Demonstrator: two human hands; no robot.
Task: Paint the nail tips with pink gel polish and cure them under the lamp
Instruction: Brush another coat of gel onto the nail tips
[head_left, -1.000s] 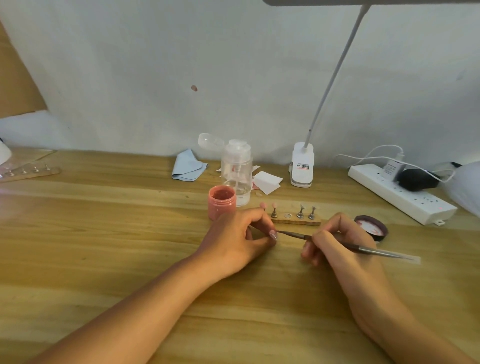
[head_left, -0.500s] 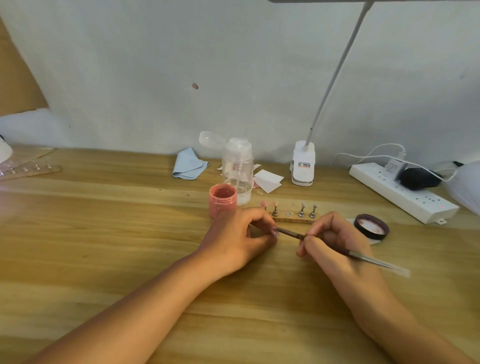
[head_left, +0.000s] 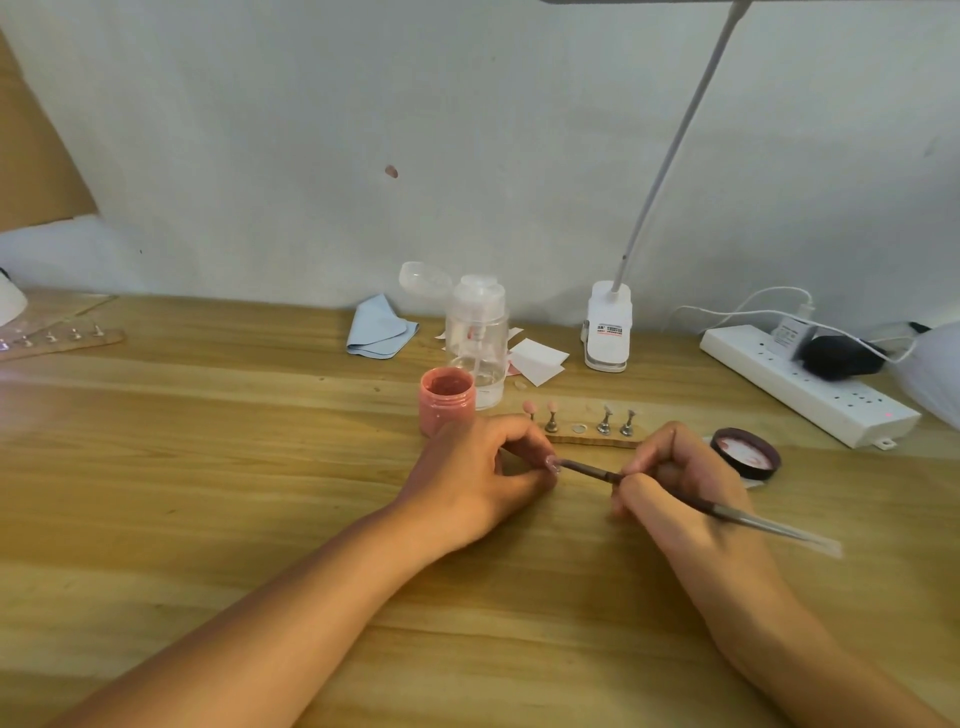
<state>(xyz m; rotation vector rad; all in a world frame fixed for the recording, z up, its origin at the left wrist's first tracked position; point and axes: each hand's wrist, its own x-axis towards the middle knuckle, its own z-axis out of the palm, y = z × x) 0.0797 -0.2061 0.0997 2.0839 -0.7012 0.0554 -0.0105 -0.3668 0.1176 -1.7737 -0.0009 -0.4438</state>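
Both wrists down on bench (head_left: 208, 467); left hand (head_left: 480, 480) grip pinches nail tip (head_left: 553, 464), right hand (head_left: 680, 488) grip pinches brush (head_left: 589, 470), bristles touching tip.

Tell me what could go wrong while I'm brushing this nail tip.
The open pink gel jar sits just behind your left hand; lifting that hand could tip it. The nail tip is pinched in that hand, so the brush in your right hand may smear gel onto skin.
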